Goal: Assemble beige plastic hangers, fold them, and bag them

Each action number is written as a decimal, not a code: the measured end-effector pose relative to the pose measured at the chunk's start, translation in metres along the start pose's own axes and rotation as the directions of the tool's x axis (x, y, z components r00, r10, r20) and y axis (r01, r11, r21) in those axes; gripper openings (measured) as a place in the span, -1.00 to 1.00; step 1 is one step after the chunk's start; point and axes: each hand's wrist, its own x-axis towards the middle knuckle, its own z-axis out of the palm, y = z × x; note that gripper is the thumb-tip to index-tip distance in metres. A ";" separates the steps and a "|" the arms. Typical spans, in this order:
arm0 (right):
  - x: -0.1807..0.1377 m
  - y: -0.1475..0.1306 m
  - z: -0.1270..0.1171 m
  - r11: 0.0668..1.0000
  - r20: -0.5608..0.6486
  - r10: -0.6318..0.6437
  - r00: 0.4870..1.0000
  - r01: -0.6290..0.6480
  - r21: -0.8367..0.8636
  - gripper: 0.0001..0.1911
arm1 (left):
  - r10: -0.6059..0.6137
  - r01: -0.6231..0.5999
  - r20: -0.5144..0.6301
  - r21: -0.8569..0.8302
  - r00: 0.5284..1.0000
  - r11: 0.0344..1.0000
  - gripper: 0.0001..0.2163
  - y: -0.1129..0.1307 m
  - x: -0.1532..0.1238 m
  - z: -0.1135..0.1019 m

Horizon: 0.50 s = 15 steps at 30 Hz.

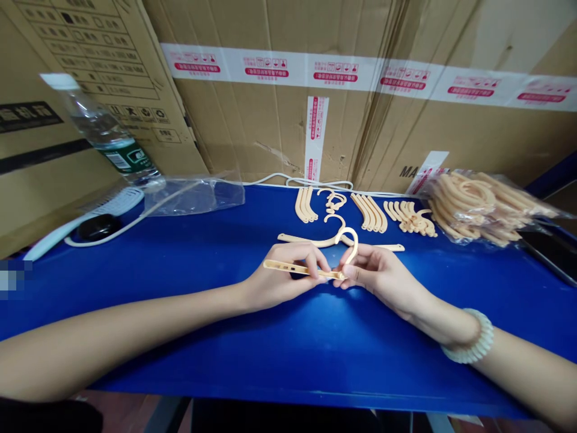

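My left hand [293,267] is closed round a beige plastic hanger arm [282,266], which points left with its hollow side showing. Between the fingers of my right hand [374,270] is a beige hanger hook [353,240], its curve upward. The hook's base meets the inner end of the arm at my fingertips; whether they are joined I cannot tell. Just behind my hands lies a hanger [315,242] with its hook and two spread arms, partly hidden by the held hook and my fingers.
Loose hanger arms [369,213], hooks [331,198] and small curved pieces [410,216] lie at the back of the blue table [315,355]. Bagged hanger parts [478,204] are at right, near a dark flat device [550,252]. A water bottle [108,132] and hairbrush [99,213] are at left.
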 end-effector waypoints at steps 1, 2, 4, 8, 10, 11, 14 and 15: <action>0.000 0.000 0.001 1.000 -0.006 -0.012 1.000 0.011 -0.027 -0.64 | 0.004 -0.004 0.003 0.001 1.000 1.000 -0.79 0.000 0.000 0.000; -0.001 0.001 0.002 0.999 -0.013 -0.022 1.000 0.021 -0.048 -0.65 | 0.009 -0.009 0.005 0.003 1.000 1.000 -0.80 0.000 0.000 0.001; -0.001 0.001 0.004 0.997 -0.019 -0.032 0.999 0.030 -0.068 -0.65 | 0.027 -0.027 0.000 0.010 1.000 1.000 -0.81 0.000 -0.001 0.001; -0.001 0.001 0.003 0.998 -0.009 -0.014 1.000 0.014 -0.057 -0.66 | 0.045 -0.045 -0.001 0.019 0.999 0.999 -0.82 0.001 -0.001 0.003; -0.001 0.001 0.002 0.999 -0.002 0.006 1.000 -0.006 -0.045 -0.65 | 0.035 -0.035 0.005 0.007 0.999 0.999 -0.82 0.001 0.000 0.003; -0.001 0.001 0.002 0.999 -0.001 0.014 1.000 -0.014 -0.041 -0.65 | 0.029 -0.029 0.008 -0.003 1.000 1.000 -0.82 0.002 0.000 0.002; 0.000 0.001 0.001 0.999 0.006 0.030 1.000 -0.029 -0.027 -0.65 | 0.008 -0.008 0.007 -0.024 1.000 1.000 -0.81 0.002 0.001 0.002; -0.001 0.000 0.001 0.999 0.010 0.036 0.999 -0.036 -0.016 -0.66 | -0.001 0.001 0.007 -0.029 1.000 1.000 -0.81 0.002 0.001 0.001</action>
